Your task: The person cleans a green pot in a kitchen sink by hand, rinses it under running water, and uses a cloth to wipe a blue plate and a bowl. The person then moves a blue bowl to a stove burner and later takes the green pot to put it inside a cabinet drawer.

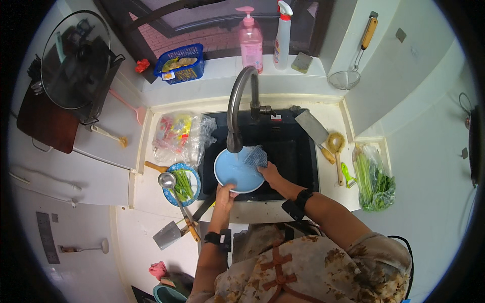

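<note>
My left hand (226,194) grips the near rim of a light blue bowl (231,172) with a white edge, thumb on top. The bowl is held over the left part of a black sink (293,163). In my right hand (271,172) is a bluish-grey mesh dishcloth (256,157), which lies over the bowl's right inner side. The curved metal faucet (244,94) points down into the bowl, and a thin stream of water seems to run from its spout. Part of the cloth is hidden by my right fingers.
Left of the sink are plastic bags (182,136) and a blue-rimmed plate (197,185) of cut green stalks with a ladle (166,180) across it. A cleaver (311,125), a ring-headed brush (336,146), a green peeler (348,175) and bagged celery (369,181) lie to the right.
</note>
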A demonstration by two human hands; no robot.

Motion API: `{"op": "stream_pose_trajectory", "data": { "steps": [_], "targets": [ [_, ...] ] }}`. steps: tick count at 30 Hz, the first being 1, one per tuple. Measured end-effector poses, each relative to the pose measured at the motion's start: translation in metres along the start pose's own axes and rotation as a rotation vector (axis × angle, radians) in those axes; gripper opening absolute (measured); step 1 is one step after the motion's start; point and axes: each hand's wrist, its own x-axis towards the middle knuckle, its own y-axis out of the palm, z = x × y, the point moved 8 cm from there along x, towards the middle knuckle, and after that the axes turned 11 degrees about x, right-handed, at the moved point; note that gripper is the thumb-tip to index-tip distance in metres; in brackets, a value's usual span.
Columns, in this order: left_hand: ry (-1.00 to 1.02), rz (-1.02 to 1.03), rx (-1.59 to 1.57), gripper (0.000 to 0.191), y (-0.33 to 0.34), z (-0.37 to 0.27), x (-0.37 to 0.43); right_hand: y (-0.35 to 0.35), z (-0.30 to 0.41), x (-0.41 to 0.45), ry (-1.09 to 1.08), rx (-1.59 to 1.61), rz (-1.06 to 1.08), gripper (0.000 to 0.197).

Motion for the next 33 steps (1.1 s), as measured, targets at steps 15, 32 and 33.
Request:
{"op": "stream_pose_trajectory", "data": {
  "steps": [15,32,33],
  "targets": [
    [0.111,-0.142,-0.18,0.048,0.015,0.007,-0.018,0.003,0.002,-0.013,0.023,-0.309,-0.213,0.034],
    [-0.062,0.084,-0.254,0.038,0.048,0.021,-0.015,0.099,0.051,-0.022,-0.797,-1.38,0.483,0.05],
    [-0.06,0.082,-0.258,0.038,0.045,0.021,-0.015,0.1,0.048,-0.03,-0.799,-1.383,0.487,0.05]
  ]
}}
